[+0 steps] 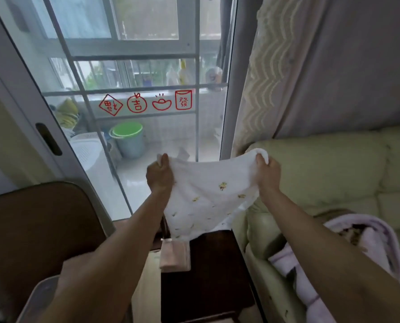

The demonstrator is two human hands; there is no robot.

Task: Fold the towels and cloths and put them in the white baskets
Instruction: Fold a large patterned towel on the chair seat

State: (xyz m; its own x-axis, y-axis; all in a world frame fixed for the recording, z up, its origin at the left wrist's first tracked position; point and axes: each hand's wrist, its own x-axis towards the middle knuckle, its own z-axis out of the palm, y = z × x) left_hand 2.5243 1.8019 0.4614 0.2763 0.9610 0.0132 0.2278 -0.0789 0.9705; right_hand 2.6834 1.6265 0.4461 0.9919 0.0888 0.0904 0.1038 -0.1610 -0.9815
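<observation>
Left hand [160,174] and right hand [267,170], arms outstretched: each grip is pinched on an upper corner of a white cloth [208,194] printed with small yellow motifs, holding it spread in the air. The cloth hangs between the hands, its lower point above a dark wooden desk [217,271]. A folded pink towel [175,255] lies on the desk's near left part. Right: a pale green sofa [322,171] bearing a lilac blanket [362,248]. Near left: a white basket rim [39,297]. Far: a sliding glass door [133,89] with red stickers.
</observation>
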